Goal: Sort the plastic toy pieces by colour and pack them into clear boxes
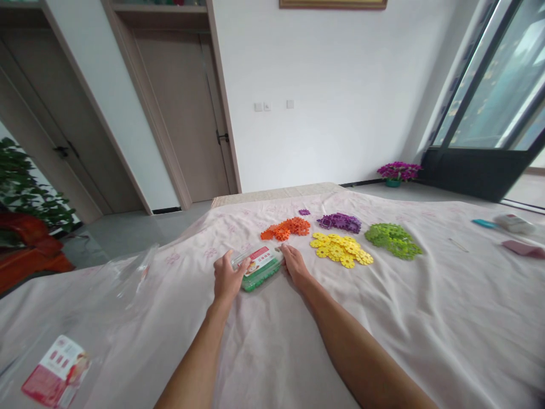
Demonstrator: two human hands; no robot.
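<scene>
Between my two hands is a clear plastic box [260,271] with a red and white label on top and green pieces showing through its side. My left hand [229,275] grips the box's left end, its thumb lying over the top near the label. At the right end, my right hand [293,263] has its fingers closed on the box's edge. Just beyond the box lies a pile of orange plastic pieces [289,227]. Yellow flower-shaped discs [340,249] are heaped to the right of my right hand.
Purple pieces [340,222] and light green pieces [392,240] form piles farther right, and one small purple piece [304,212] lies apart. A clear plastic bag [106,295] with a labelled part [57,370] spreads over the left side of the wrinkled cloth [272,352].
</scene>
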